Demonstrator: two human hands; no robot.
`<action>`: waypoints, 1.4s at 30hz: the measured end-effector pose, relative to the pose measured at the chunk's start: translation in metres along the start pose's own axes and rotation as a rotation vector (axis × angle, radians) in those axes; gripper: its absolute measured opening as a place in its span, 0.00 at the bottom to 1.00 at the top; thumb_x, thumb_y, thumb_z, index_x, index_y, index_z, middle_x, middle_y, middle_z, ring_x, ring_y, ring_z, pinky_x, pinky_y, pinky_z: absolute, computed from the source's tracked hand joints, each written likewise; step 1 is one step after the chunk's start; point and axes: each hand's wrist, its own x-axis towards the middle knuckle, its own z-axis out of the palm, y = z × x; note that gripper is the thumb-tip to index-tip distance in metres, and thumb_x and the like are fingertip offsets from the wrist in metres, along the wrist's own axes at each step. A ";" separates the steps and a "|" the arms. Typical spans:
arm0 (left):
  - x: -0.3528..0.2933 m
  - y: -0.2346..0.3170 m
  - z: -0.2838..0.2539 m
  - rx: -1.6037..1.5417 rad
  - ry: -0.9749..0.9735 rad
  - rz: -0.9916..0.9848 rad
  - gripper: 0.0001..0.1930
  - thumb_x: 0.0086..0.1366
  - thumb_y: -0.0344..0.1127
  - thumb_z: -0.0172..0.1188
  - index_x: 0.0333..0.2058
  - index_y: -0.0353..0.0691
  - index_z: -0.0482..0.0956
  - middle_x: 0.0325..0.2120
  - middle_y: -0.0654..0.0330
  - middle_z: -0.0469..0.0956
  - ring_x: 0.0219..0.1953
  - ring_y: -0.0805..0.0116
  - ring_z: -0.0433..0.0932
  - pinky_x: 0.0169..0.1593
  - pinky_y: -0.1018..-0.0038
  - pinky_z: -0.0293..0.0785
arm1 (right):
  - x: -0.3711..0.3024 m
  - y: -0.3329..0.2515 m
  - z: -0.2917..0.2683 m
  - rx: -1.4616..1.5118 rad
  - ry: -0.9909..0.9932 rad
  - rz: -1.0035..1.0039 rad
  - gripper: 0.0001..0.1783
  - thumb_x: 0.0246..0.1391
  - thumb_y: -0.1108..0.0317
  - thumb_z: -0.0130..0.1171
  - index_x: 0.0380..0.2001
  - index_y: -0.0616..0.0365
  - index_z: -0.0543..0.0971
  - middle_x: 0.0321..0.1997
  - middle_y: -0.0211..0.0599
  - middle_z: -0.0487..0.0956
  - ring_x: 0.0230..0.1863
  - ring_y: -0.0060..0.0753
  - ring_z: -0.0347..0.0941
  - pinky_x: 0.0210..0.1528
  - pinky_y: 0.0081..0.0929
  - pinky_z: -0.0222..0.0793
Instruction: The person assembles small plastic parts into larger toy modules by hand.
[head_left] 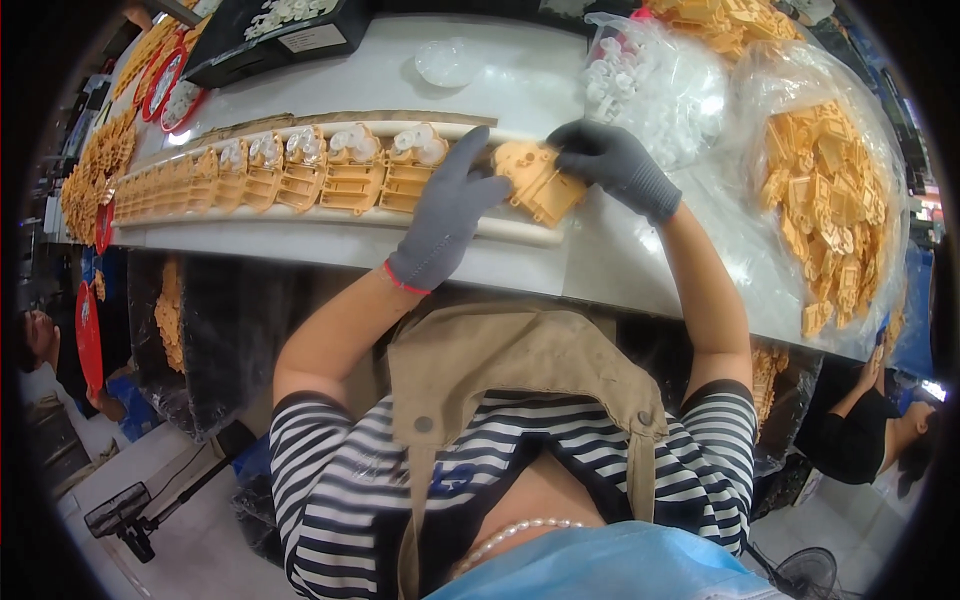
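Between my hands, above the right end of a row, is an orange-yellow plastic housing [543, 182] with round holes and a boxy lower part. My right hand [618, 168], in a grey glove, pinches its upper right side. At its left edge is my left hand [447, 208], gloved alike, thumb against the housing and index finger stretched upward; its other fingers are partly hidden. Left of that hand, several similar housings [352, 183] stand in a long row between two pale rails [340, 219]. Those nearest carry clear or whitish parts [420, 144] at their tops.
At right, a clear plastic bag [775, 80] holds a heap of orange housings [835, 215]. A bag of white parts [625, 85] lies beyond my right hand. A black bin [275, 45] stands far left, a clear dish [445, 64] at the back. People sit at both sides.
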 end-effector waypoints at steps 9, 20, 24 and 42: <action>0.021 -0.023 0.004 0.840 0.061 0.400 0.34 0.58 0.28 0.55 0.63 0.33 0.54 0.54 0.47 0.66 0.53 0.63 0.69 0.54 0.71 0.67 | -0.022 0.013 0.015 -0.173 0.292 0.019 0.20 0.49 0.54 0.63 0.35 0.61 0.76 0.34 0.44 0.80 0.37 0.33 0.76 0.40 0.31 0.72; 0.022 0.006 0.048 0.366 -0.084 0.210 0.31 0.64 0.29 0.52 0.63 0.28 0.51 0.57 0.47 0.61 0.56 0.61 0.66 0.57 0.70 0.64 | -0.050 0.026 -0.002 0.506 0.174 -0.194 0.36 0.42 0.52 0.68 0.51 0.66 0.73 0.45 0.46 0.78 0.45 0.32 0.75 0.51 0.26 0.69; 0.029 0.009 0.087 0.028 -0.343 0.225 0.24 0.70 0.36 0.47 0.60 0.28 0.57 0.53 0.52 0.66 0.55 0.65 0.67 0.58 0.70 0.63 | -0.081 0.020 -0.001 0.613 0.457 -0.293 0.34 0.46 0.55 0.67 0.52 0.65 0.71 0.47 0.42 0.77 0.49 0.28 0.73 0.53 0.25 0.68; 0.015 -0.035 0.153 0.389 -0.411 0.159 0.24 0.60 0.33 0.63 0.53 0.33 0.68 0.41 0.59 0.78 0.43 0.73 0.75 0.47 0.75 0.72 | -0.133 0.042 -0.001 0.282 0.969 -0.189 0.20 0.60 0.53 0.53 0.34 0.63 0.73 0.29 0.32 0.74 0.33 0.21 0.70 0.38 0.22 0.66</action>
